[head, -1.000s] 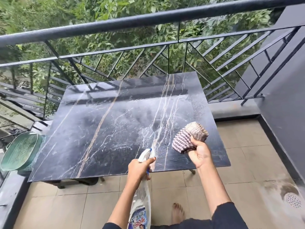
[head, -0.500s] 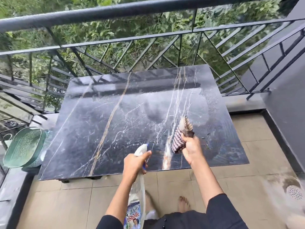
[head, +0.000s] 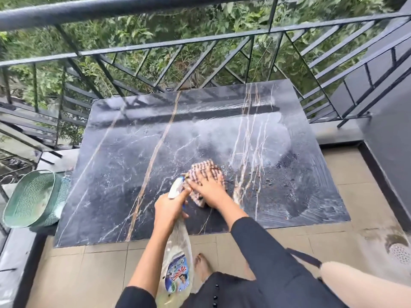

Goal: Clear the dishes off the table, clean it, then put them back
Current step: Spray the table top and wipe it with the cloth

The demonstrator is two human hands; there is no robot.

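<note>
The right hand (head: 208, 190) lies flat, fingers straight and spread, pressing the cloth (head: 208, 168) onto the table (head: 124, 174) near its front middle; its grip is wide. The left hand (head: 170, 210) has its grip curled round the neck of the bottle (head: 178, 270), which hangs below the table's front edge (nozzle up, just beside the cloth). Half a second ago the right hand held the cloth bunched and raised; now it is down on the wet surface. One table, one cloth, one bottle, one basket (head: 31, 198) at the left.
</note>
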